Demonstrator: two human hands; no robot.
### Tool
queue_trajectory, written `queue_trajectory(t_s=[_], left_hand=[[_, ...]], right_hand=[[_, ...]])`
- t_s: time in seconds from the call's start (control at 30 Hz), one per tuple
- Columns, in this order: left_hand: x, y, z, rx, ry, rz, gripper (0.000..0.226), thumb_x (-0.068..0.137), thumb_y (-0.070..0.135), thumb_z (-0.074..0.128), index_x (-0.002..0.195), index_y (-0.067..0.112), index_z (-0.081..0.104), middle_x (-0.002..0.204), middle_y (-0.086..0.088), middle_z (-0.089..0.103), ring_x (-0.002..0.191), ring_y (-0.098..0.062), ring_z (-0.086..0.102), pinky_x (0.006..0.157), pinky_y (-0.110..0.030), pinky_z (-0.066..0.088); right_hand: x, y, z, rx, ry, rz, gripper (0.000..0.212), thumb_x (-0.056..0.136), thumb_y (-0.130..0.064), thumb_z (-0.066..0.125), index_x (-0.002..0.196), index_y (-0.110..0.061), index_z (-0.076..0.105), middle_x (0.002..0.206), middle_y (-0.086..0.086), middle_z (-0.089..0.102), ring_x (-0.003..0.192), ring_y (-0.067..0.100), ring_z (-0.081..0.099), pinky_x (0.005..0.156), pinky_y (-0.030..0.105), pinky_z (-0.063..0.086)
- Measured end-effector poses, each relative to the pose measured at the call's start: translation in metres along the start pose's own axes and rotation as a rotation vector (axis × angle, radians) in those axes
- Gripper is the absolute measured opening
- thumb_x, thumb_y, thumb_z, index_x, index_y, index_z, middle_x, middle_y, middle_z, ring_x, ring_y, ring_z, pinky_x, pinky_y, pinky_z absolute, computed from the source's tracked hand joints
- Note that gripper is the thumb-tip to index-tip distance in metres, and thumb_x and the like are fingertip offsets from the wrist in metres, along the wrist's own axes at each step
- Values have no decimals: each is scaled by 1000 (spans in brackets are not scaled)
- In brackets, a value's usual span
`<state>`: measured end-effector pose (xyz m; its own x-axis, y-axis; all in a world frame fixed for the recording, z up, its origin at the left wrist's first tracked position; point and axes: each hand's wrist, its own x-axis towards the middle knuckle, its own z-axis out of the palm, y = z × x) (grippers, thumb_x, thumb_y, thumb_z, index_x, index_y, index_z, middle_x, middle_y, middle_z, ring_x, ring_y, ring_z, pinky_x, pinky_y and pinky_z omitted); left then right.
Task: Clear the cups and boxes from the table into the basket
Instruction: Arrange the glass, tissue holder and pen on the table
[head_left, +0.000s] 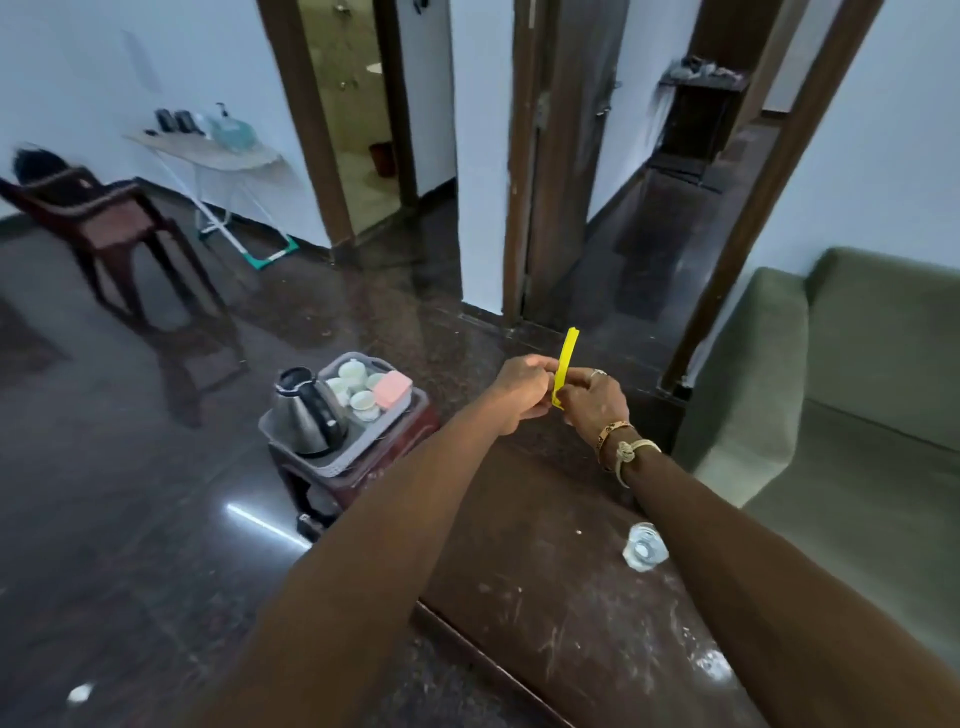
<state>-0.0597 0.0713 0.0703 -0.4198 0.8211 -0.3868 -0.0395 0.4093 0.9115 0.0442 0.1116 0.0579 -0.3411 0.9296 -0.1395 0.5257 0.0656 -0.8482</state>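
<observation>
My left hand (522, 392) and my right hand (595, 400) meet above the far end of the dark brown table (561, 597). Both pinch a thin yellow plastic piece (565, 364) that stands upright between them. The grey basket (332, 460) sits on a small stool to the left of the table. It holds several white cups (356, 387), a pink box (393, 388) and a steel kettle (309, 410). A clear glass (644, 545) stands on the table beside my right forearm.
A green sofa (841, 395) fills the right side. A dark plastic chair (109, 218) and an ironing board (208, 150) with bottles stand at the back left. Doorways (358, 114) open ahead across the glossy dark floor.
</observation>
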Motion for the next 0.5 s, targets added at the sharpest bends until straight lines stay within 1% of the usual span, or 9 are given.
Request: queue_trajectory(t_s=[0.07,0.13,0.27,0.4,0.47,0.5], left_hand=[[-6,-6,-36,-21,22,-10,30,99,5,42,112,19,65,110,-11,71,101,-22,67,83,-33,57],[-11,-9,-68,-45,55,-17,32,98,4,42,117,17,64,110,-11,71,99,-21,67,82,-32,56],[-14,-10,-119,-98,137,-20,31,98,4,43,117,16,65,112,-12,70,104,-23,67,89,-36,57],[-13,-16,-164,-189,205,-35,29,97,2,47,116,14,65,116,-14,69,110,-27,66,93,-39,56],[-12,-23,-183,-236,249,-52,28,98,1,47,115,12,65,115,-15,69,109,-28,66,96,-41,55],[-11,-27,-192,-251,266,-56,28,98,1,46,116,12,64,113,-14,68,105,-27,66,94,-40,56]], right_hand=[[-6,-18,28,6,-28,0,32,83,-15,59,111,-21,74,100,9,75,96,30,69,89,44,55],[-11,-36,54,16,-64,-6,34,82,-12,57,111,-21,73,102,7,74,96,28,69,90,45,56],[-14,-71,93,-6,-109,-51,34,81,-13,58,110,-22,73,100,6,74,94,28,69,88,41,56],[-10,-99,129,-26,-167,-99,31,81,-14,59,105,-24,74,95,4,74,90,25,69,85,38,56],[-7,-108,149,-29,-198,-122,29,81,-13,58,103,-24,75,92,2,74,87,24,69,84,38,57],[-5,-111,160,-36,-216,-136,29,82,-13,59,102,-24,76,92,1,74,88,24,69,84,39,57]])
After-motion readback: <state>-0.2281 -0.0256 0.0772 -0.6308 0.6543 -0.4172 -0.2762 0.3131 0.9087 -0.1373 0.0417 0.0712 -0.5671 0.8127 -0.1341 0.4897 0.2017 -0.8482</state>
